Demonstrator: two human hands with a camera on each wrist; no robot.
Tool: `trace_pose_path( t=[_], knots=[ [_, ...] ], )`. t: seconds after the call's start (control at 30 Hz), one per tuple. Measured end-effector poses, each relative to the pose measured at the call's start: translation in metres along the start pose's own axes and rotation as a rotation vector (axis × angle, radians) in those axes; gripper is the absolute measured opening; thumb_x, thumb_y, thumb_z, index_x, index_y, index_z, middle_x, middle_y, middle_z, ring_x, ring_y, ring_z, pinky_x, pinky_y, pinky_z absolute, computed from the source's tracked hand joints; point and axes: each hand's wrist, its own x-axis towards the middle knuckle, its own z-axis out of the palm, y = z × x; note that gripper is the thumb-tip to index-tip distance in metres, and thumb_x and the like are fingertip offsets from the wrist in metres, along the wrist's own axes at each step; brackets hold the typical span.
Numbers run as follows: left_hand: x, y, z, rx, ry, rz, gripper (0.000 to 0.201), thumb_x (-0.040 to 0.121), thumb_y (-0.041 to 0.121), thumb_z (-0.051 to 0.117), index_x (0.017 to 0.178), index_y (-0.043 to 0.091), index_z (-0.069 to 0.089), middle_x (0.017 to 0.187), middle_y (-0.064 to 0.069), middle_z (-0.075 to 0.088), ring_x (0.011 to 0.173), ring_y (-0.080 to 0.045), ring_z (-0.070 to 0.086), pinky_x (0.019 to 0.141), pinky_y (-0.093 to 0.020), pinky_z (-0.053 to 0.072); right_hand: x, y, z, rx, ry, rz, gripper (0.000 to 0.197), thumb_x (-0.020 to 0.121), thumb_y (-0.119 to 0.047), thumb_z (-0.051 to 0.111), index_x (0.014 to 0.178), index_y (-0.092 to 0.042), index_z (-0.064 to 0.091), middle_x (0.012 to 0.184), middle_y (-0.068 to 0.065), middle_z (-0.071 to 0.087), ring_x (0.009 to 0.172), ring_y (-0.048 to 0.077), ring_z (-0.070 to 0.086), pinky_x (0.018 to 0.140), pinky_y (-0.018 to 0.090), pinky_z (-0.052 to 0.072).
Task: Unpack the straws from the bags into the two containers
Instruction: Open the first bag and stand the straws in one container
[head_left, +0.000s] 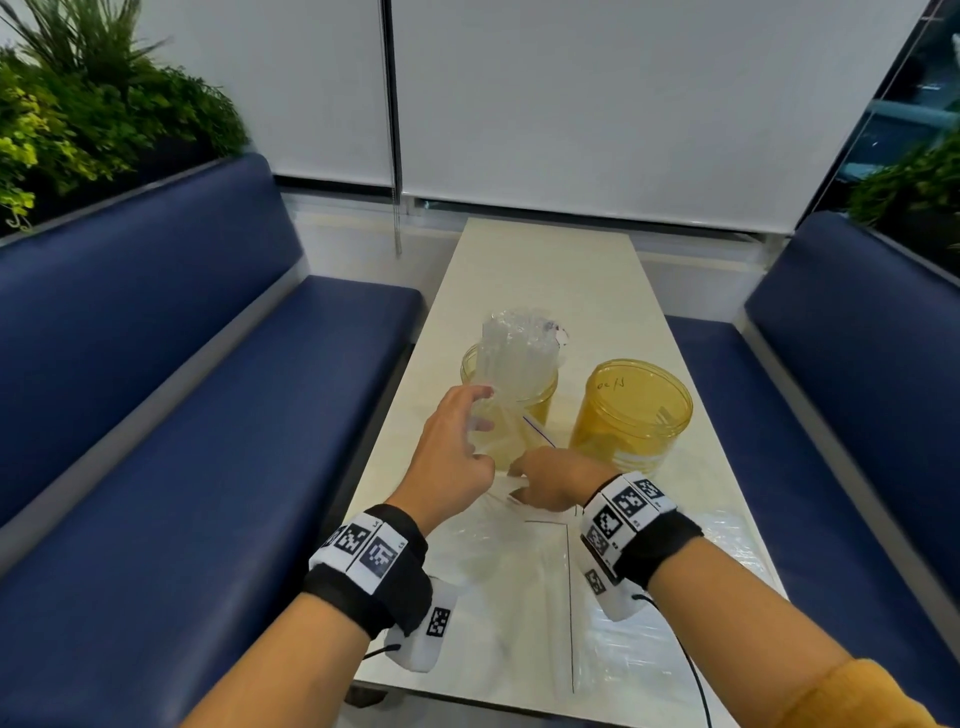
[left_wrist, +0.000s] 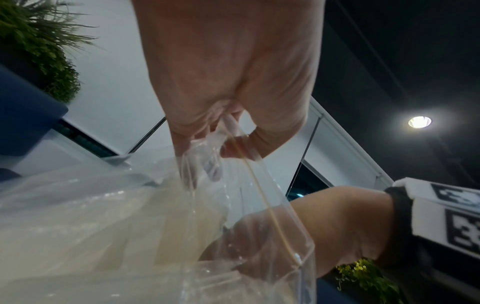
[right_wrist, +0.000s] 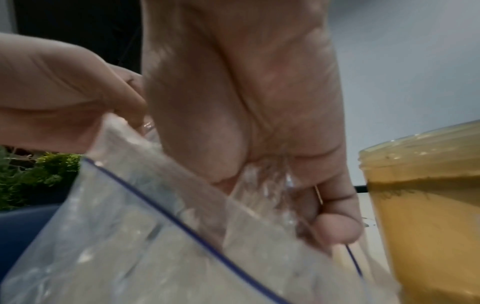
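Two yellow see-through containers stand mid-table. The left container (head_left: 540, 400) holds a bunch of clear-wrapped straws (head_left: 514, 343) that stick up out of it. The right container (head_left: 636, 410) (right_wrist: 428, 216) stands open beside it. In front of the left container I hold a clear zip bag (head_left: 511, 434) (left_wrist: 130, 216) (right_wrist: 155, 236) with a blue line at its mouth and pale straws inside. My left hand (head_left: 480, 431) (left_wrist: 221, 142) pinches the bag's upper edge. My right hand (head_left: 519, 478) (right_wrist: 298, 195) grips the opposite edge, low near the table.
More clear plastic bags (head_left: 519, 571) lie flat on the near end of the narrow white table (head_left: 545, 270), under my wrists. Blue bench seats (head_left: 208, 415) run along both sides. Plants (head_left: 78, 104) sit behind the left bench.
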Motion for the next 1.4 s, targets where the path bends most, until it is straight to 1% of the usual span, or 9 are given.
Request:
trace_pose_path(
  t=[0.17,0.3,0.43,0.6,0.83,0.97,1.07,1.23,1.4],
  knots=[
    [0.001,-0.002,-0.002,0.011,0.015,0.012,0.069,0.078,-0.011,0.06,0.138,0.021,0.048,0.138,0.011,0.047,0.113,-0.009,0.062,0.068,-0.02,0.056,-0.014,0.001,-0.01,0.062,-0.067,-0.029,0.057,0.104,-0.041,0.043,0.156,-0.022,0.028,0.159,0.003,0.035,0.142,0.026,0.04,0.113,0.039,0.035],
    [0.0,-0.005,-0.001,0.091,-0.024,0.022,0.07,0.076,-0.001,0.07,0.138,0.022,0.048,0.137,0.009,0.051,0.123,-0.007,0.056,0.092,-0.012,0.045,-0.027,0.0,-0.031,0.174,-0.049,-0.001,0.058,0.102,-0.041,0.048,0.155,-0.026,0.03,0.111,0.002,0.067,0.081,0.016,0.07,0.066,0.03,0.051],
    [-0.002,-0.007,0.004,0.171,-0.055,0.018,0.074,0.071,0.015,0.083,0.135,0.025,0.048,0.134,0.014,0.049,0.126,-0.009,0.049,0.104,-0.021,0.039,-0.05,-0.005,-0.067,0.093,-0.009,-0.033,0.054,0.101,-0.039,0.052,0.151,-0.023,0.039,0.099,0.0,0.07,0.08,0.016,0.065,0.071,0.029,0.048],
    [0.001,-0.007,0.016,0.193,0.048,-0.032,0.073,0.067,0.043,0.089,0.129,0.03,0.052,0.123,0.018,0.054,0.11,-0.004,0.053,0.091,-0.023,0.045,-0.08,-0.018,-0.103,0.108,0.095,-0.08,0.048,0.097,-0.039,0.061,0.14,-0.02,0.053,0.089,0.0,0.076,0.064,0.009,0.06,0.06,0.026,0.042],
    [0.013,0.0,0.017,0.138,0.337,-0.01,0.023,0.09,0.024,0.065,0.113,0.024,0.064,0.101,0.008,0.068,0.091,-0.015,0.065,0.077,-0.033,0.056,-0.083,-0.025,-0.105,0.643,0.615,-0.184,0.068,0.077,-0.05,0.08,0.132,-0.016,0.057,0.083,0.003,0.071,0.056,0.016,0.069,0.048,0.024,0.054],
    [0.019,0.002,0.014,0.049,0.326,-0.01,0.018,0.091,0.02,0.058,0.107,0.025,0.065,0.087,0.006,0.07,0.077,-0.015,0.067,0.06,-0.028,0.052,-0.059,-0.038,-0.073,0.818,0.793,-0.236,0.047,0.073,-0.066,0.074,0.074,-0.023,0.057,0.062,-0.01,0.057,0.052,0.007,0.053,0.052,0.025,0.042],
    [0.019,0.002,0.013,0.001,0.323,-0.078,0.01,0.087,0.016,0.063,0.095,0.021,0.065,0.077,0.006,0.067,0.071,-0.016,0.068,0.052,-0.024,0.048,-0.042,-0.048,-0.054,0.824,0.868,-0.267,0.043,0.082,-0.059,0.067,0.063,-0.022,0.057,0.055,-0.006,0.058,0.052,0.009,0.058,0.048,0.028,0.046],
    [0.015,-0.005,0.004,0.064,0.296,-0.111,0.048,0.073,0.041,0.086,0.111,0.024,0.061,0.097,0.011,0.068,0.085,-0.009,0.067,0.068,-0.027,0.057,-0.046,-0.037,-0.077,0.88,0.968,-0.35,0.046,0.09,-0.028,0.069,0.05,-0.022,0.048,0.042,-0.012,0.047,0.038,0.003,0.043,0.044,0.019,0.031],
    [0.008,-0.01,-0.009,0.049,0.285,-0.142,0.072,0.068,0.043,0.09,0.128,0.023,0.056,0.113,0.012,0.061,0.095,-0.007,0.066,0.083,-0.032,0.058,-0.065,-0.001,-0.143,0.974,1.01,-0.455,0.029,0.092,-0.028,0.07,0.074,-0.005,0.067,0.065,0.007,0.06,0.056,0.018,0.058,0.05,0.031,0.047]
  ],
)
